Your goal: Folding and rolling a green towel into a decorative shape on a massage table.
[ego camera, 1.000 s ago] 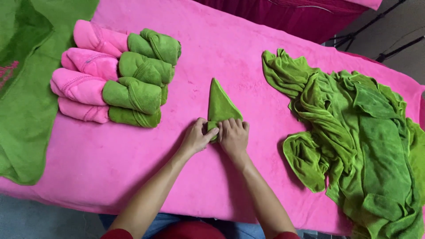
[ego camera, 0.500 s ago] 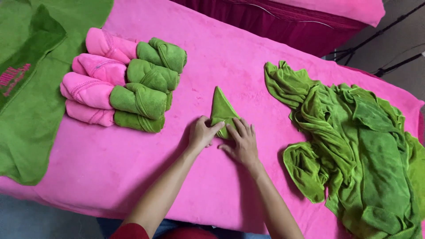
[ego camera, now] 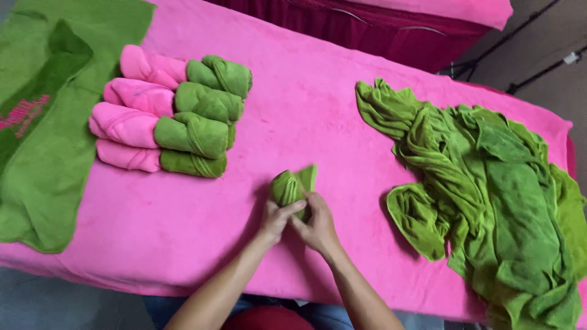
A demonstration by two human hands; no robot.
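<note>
with both hands closed together, my left hand (ego camera: 276, 218) and right hand (ego camera: 315, 225) clamp the rolled green towel (ego camera: 291, 186) on the pink table cover (ego camera: 306, 104).

Bare pink worktop (ego camera: 318, 110) ahead of left hand (ego camera: 276, 219) & right hand (ego camera: 317, 226). Rolled towels (ego camera: 177, 116) block far left; loose green towel heap (ego camera: 489, 177) blocks right.

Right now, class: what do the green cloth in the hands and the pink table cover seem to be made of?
Green cloth: soft, matte, fuzzy fabric, likely microfibre or terry; it rolls and creases easily. Pink table cover: plush, fleecy fabric with short nap, probably similar towelling; exact fibre unclear.
</note>
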